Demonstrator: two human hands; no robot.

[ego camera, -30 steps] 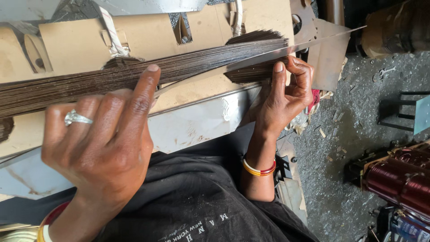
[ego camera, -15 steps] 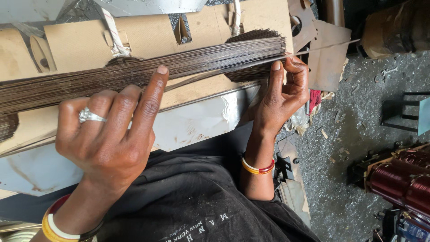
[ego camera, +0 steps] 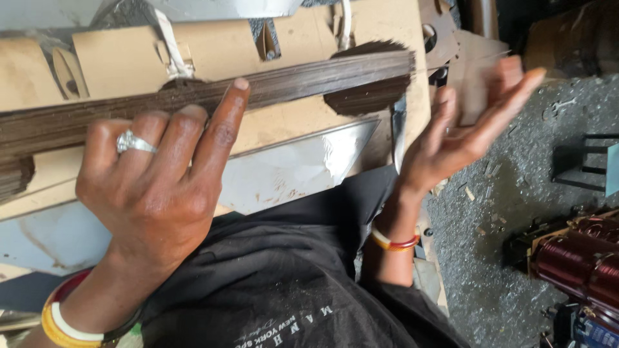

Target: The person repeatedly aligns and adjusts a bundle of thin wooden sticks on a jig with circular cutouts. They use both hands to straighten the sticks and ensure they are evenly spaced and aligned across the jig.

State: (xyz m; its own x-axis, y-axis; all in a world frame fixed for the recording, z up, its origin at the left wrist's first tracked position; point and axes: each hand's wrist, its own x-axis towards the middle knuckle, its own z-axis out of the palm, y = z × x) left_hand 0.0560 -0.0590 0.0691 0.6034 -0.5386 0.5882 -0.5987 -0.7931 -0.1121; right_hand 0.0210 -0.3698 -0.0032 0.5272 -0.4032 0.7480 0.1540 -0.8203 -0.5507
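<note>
A long bundle of thin dark wires [ego camera: 303, 80] lies across a tan board [ego camera: 129, 61], bound to it by white ties [ego camera: 171, 48]. My left hand [ego camera: 155, 180], with a silver ring and yellow and red bangles at the wrist, rests on the bundle. Its fingers curl over the strands and one straight finger points up across them. My right hand [ego camera: 467, 129] hovers to the right of the bundle's end, palm up, fingers spread and blurred, touching nothing. A red and yellow bangle [ego camera: 394, 241] sits on that wrist.
A shiny metal sheet [ego camera: 293, 167] lies under the board's lower edge, above my black shirt [ego camera: 284, 290]. On the gritty grey floor to the right stand red-brown copper coils [ego camera: 574, 264] and a dark metal frame [ego camera: 583, 164]. Cardboard scraps [ego camera: 464, 51] lie past the board's end.
My right hand has let go of the bundle's end and swung out to the right, opening palm up. My left hand has slid a little to the right along the strands.
</note>
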